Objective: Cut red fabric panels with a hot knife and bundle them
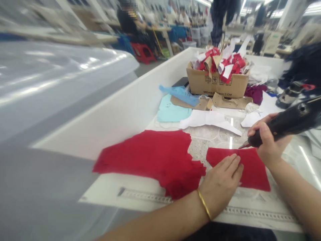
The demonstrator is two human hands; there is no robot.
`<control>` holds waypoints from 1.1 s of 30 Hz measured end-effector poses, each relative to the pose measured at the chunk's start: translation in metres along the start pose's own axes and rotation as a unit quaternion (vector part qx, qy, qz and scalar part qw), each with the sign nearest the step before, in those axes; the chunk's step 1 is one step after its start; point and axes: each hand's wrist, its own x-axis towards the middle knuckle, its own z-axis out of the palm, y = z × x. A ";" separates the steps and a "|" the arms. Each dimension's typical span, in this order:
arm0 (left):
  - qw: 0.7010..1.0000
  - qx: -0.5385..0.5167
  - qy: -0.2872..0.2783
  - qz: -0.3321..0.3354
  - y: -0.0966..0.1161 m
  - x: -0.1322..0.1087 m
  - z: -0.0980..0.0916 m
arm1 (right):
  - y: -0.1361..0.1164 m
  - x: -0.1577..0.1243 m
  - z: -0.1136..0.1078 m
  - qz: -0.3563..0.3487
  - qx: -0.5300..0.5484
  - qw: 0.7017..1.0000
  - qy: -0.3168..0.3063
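My left hand (222,180), with a gold bangle at the wrist, lies flat on a red fabric piece (253,167), its fingers stretched out together. My right hand (269,144) is wrapped round a thick black tool (288,125) with a short pointed metal tip. That tip is at the far edge of the same red piece; whether it touches the cloth I cannot tell. To the left of my left hand lies a larger stack of red fabric (150,154) with a jagged right edge. A measuring tape strip (258,213) runs along the table's near edge.
At the back stands a cardboard box (218,83) heaped with red and white scraps. Before it lie brown card patterns (232,101), light-blue cloth (173,112) and white paper pieces (208,118). A raised white board (112,110) borders the left side. A person (132,25) sits farther off.
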 end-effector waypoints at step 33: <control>0.991 -0.073 0.004 0.109 0.013 0.041 0.032 | 0.000 0.006 -0.043 -0.006 -0.008 1.000 0.001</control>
